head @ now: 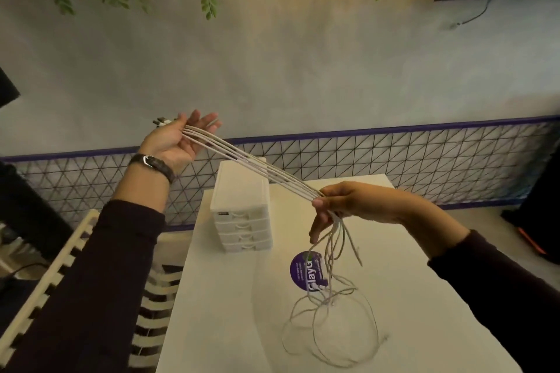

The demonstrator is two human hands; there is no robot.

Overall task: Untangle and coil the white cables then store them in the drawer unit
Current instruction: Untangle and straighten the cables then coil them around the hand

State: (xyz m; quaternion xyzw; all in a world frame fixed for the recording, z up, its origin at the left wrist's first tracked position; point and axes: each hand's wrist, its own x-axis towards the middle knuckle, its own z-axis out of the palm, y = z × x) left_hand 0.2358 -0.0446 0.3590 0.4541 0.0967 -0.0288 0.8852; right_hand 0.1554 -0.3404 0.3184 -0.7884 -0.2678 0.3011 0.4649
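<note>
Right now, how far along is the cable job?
Done: the plug ends are gathered in the left hand, and the white cables run side by side to the right hand. In hand: that stretch is held taut between both hands. Left: the tails below loop in a tangle on the white table, nothing is coiled, and all four drawers of the drawer unit look closed.

Taut white cables (257, 167) cross above the drawer unit (242, 221); their slack loops (328, 300) clutter the table's (242, 327) near right.

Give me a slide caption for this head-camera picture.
Left hand and right hand stretch thin white cables above a small white plastic drawer unit on a white table.
</note>
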